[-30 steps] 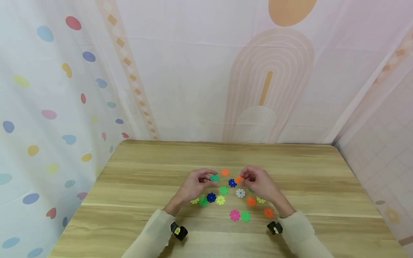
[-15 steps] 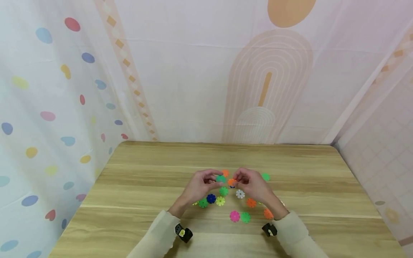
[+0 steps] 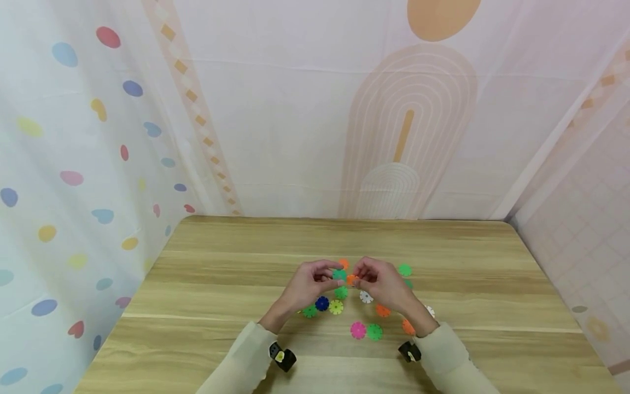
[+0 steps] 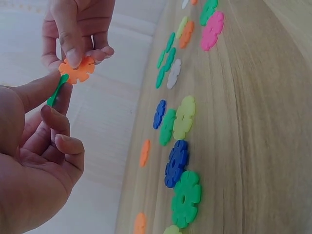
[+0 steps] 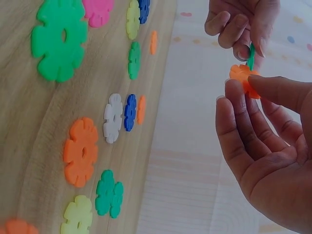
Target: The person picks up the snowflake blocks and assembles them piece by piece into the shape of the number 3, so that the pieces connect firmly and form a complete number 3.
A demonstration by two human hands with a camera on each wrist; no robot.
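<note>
The wooden table (image 3: 221,262) stood before a patterned curtain (image 3: 295,109), and many flat snowflake discs lay spread on it. Over the last second the two hands had come closer together above the middle of the table. The left hand (image 3: 305,287) had moved toward three o'clock and the right hand (image 3: 386,287) toward nine o'clock, so that a green disc (image 3: 404,270) on the table, hidden at first, now showed at three o'clock of the right hand.

The left hand pinched a green snowflake disc (image 4: 57,89) between thumb and forefinger, held edge-on. The right hand pinched an orange snowflake disc (image 4: 77,70) in the same way. One second ago these two pieces were well apart; now they touched in the air, the green edge at the orange rim. It seemed that the joining of the two was only beginning, since the pictures could not tell whether the slots were already engaged.

A blue disc (image 3: 322,302) and a pink disc (image 3: 357,329) lay at six o'clock of the hands, not touched.
</note>
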